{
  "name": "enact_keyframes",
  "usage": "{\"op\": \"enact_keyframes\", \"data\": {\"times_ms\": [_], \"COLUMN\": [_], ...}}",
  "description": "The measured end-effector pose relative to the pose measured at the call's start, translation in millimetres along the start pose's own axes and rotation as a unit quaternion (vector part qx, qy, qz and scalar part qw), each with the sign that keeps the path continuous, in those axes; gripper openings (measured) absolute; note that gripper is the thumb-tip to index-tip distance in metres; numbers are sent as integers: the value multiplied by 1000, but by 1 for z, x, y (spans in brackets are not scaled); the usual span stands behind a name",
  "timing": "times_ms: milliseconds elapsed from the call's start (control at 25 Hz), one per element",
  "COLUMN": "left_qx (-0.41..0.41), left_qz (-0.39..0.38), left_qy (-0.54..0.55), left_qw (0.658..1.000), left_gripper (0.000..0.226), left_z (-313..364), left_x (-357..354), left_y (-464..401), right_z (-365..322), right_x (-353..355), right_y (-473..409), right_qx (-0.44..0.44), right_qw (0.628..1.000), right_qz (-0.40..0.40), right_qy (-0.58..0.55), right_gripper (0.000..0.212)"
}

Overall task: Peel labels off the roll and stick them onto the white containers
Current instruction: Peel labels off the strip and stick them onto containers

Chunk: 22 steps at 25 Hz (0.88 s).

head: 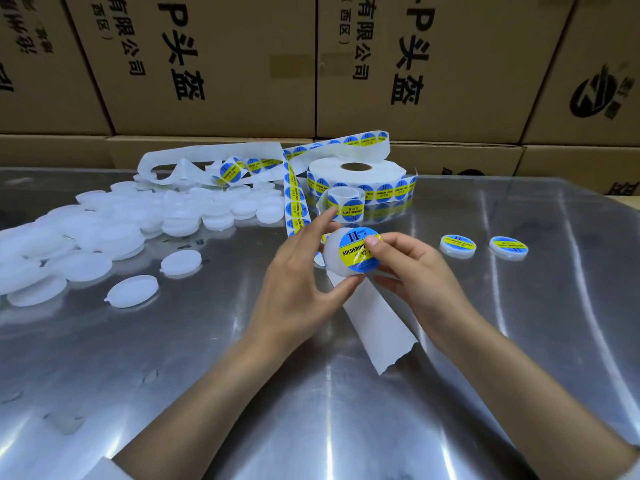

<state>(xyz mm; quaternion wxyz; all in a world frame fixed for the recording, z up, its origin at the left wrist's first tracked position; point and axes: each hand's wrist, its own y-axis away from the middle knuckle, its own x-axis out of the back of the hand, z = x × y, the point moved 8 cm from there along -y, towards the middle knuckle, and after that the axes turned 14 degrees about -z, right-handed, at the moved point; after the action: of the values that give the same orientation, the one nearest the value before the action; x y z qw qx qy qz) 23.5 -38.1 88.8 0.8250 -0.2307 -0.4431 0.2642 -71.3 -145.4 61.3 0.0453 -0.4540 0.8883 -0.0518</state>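
A backing strip (377,327) lay nearest on the steel table (311,410). Above it the left hand (298,282) gripped a white container (337,258) while the right hand (412,268) pinched a label (356,249) onto it. 2 labelled containers (483,247) sat right, blank lids (131,223) left, the roll (356,178) behind.

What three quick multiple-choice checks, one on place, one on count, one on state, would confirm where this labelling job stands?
1. Where do the finished labelled containers lie?
A. right of the hands
B. on the label roll
C. in the unlabelled pile

2. How many lie there?
A. one
B. two
C. five

3. The label on the held container is:
A. still on the roll
B. being pressed on
C. missing

Key: 1 A, they sit right of the right hand. 2 B, a second one lies beside the first. 3 B, the left hand holds the container while the right thumb presses.
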Motion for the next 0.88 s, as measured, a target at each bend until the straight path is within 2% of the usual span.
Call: {"op": "enact_keyframes", "data": {"times_ms": [560,880], "left_qx": [-15,14], "left_qz": [6,32], "left_qy": [17,74], "left_qw": [1000,997], "left_gripper": [79,77], "left_z": [6,9], "left_x": [-2,4], "left_y": [1,2], "right_z": [-4,-15], "right_x": [-4,-6], "right_y": [0,2], "right_qx": [13,81], "right_qw": [1000,995], "right_qz": [-11,-4], "right_qy": [17,57], "right_gripper": [12,12]}}
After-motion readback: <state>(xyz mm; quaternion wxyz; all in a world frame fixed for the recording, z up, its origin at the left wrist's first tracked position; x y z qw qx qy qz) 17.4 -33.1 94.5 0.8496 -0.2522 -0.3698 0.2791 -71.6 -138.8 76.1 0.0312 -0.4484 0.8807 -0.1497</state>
